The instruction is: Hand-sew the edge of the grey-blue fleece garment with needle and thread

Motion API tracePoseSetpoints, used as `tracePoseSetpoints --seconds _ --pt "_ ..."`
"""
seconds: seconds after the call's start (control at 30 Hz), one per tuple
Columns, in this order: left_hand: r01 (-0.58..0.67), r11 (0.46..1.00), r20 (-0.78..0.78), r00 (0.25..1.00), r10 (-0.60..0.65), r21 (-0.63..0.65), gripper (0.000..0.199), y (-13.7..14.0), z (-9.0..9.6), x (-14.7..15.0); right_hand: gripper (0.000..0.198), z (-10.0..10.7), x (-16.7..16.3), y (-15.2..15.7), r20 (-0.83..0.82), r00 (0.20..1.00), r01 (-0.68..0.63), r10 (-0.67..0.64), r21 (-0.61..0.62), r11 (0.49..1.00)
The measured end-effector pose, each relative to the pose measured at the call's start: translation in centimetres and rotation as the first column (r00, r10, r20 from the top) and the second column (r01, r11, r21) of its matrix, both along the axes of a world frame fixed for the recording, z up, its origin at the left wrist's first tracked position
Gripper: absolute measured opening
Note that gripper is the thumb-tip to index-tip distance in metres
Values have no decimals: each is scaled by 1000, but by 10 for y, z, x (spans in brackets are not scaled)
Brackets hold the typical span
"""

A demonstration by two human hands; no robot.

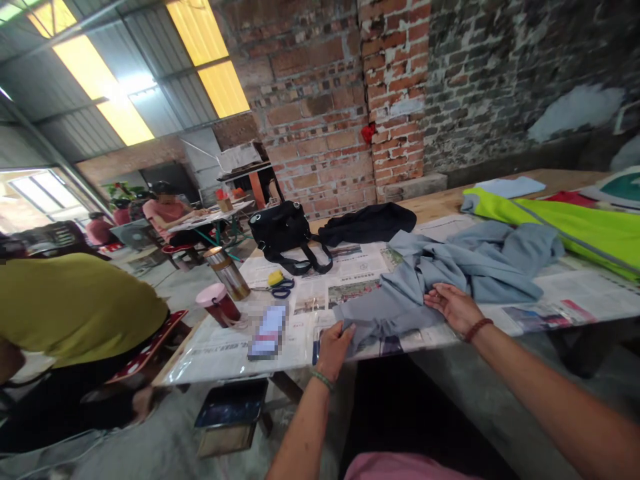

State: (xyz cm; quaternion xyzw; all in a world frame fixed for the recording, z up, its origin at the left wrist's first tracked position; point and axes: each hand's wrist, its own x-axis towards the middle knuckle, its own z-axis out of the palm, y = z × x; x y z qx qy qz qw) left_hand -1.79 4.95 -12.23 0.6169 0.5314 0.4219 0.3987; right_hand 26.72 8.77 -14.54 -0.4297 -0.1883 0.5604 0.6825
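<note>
A crumpled grey garment (480,263) lies across the newspaper-covered table in front of me. At its lower left end my left hand (334,347) pinches the edge of the cloth between thumb and fingers. My right hand (454,308) is at the near side of the garment, its thumb and fingertips closed on a fold of it. The exact kind of garment cannot be made out from its folds. Left of my left hand lies a phone (267,332), its screen lit and blurred.
Scissors (283,288), a pink-lidded cup (219,305) and a steel flask (227,273) stand left. A black bag (280,230) and dark cloth (370,223) lie behind. A yellow-green garment (575,227) and an iron (620,190) are right. A person in a mustard top (75,307) sits left.
</note>
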Motion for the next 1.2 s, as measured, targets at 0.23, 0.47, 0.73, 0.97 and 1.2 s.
tracePoseSetpoints --seconds 0.23,0.47,0.73,0.97,1.2 --pt "-53 996 -72 996 59 75 31 -10 2 9 31 27 -37 -71 215 931 -336 296 178 925" --pt "-53 996 -11 998 54 76 25 -12 2 10 33 5 -114 -105 563 602 -615 567 -126 778" --pt "-81 992 -49 995 86 95 19 -17 6 8 24 4 -133 -83 607 603 -575 518 -119 809" --pt "-66 991 -51 996 73 112 20 -17 4 9 21 4 -135 -79 602 616 -555 508 -126 822" --pt "68 986 -63 996 -59 149 17 -14 1 7 21 13 -139 -76 598 639 -515 485 -136 846"
